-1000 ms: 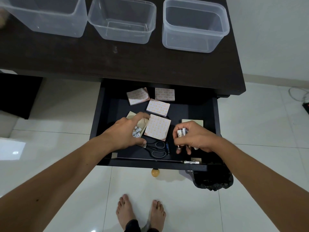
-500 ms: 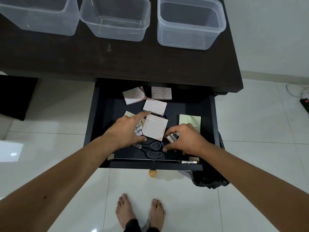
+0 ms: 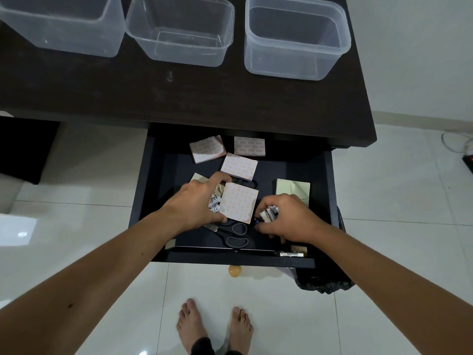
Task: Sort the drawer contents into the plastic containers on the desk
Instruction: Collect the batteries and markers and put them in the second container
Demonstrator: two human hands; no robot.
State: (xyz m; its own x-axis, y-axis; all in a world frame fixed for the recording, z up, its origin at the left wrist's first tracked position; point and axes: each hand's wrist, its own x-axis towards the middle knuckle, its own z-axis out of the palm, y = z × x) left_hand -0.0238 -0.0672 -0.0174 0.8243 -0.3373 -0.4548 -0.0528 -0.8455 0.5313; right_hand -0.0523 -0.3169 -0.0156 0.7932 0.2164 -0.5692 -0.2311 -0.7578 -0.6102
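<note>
The dark drawer stands pulled out under the desk. Inside lie several pink patterned note pads, a pale green pad and black scissors. My left hand is closed around small white batteries at the drawer's middle left. My right hand grips a bunch of small batteries low in the drawer, just right of the scissors. Three clear plastic containers stand on the desk, with nothing visible inside.
The dark desk top spans the upper view. A black bin bag sits under the drawer's right corner. A small metal clip lies at the drawer's front edge. Bare feet stand on white tiles; cables lie far right.
My right hand dropped from a raised position down to the drawer floor beside the scissors, still holding batteries. My left hand stayed almost in place.
</note>
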